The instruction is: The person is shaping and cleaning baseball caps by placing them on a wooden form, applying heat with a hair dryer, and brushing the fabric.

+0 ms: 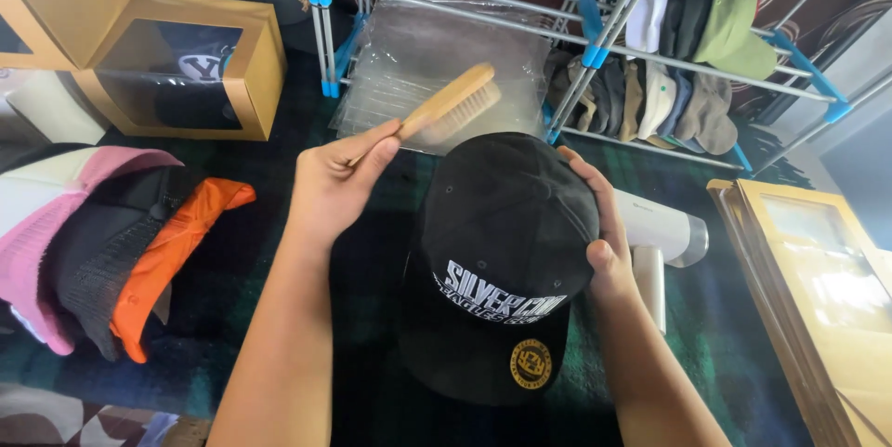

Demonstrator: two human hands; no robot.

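A black cloth cap with white stitched letters and a round gold sticker on its brim [502, 261] sits in the middle, held up over a dark green checked floor covering [734, 335]. The right hand [602, 233] is on the right side of the cap. Its fingers wrap around the cap's rounded top and its thumb presses on the side, so it has a firm hold of the cap.

The left hand [336, 182] is just to the left of the cap. Its fingers are curled tight around the handle of a light wooden brush with pale bristles [452, 103]. The bristle end of the brush is in the air just above the top of the cap, and I cannot tell if it touches.

Behind the cap lies a stack of clear plastic bags [418, 57], leaning at a metal rack with blue joints [595, 38] that carries many caps. To the right of the cap lies a white handheld steamer [664, 238]. Far left of the cap is a pile of pink, black and orange caps [102, 243]. Behind that pile stands a brown cardboard box with a clear window [265, 61].
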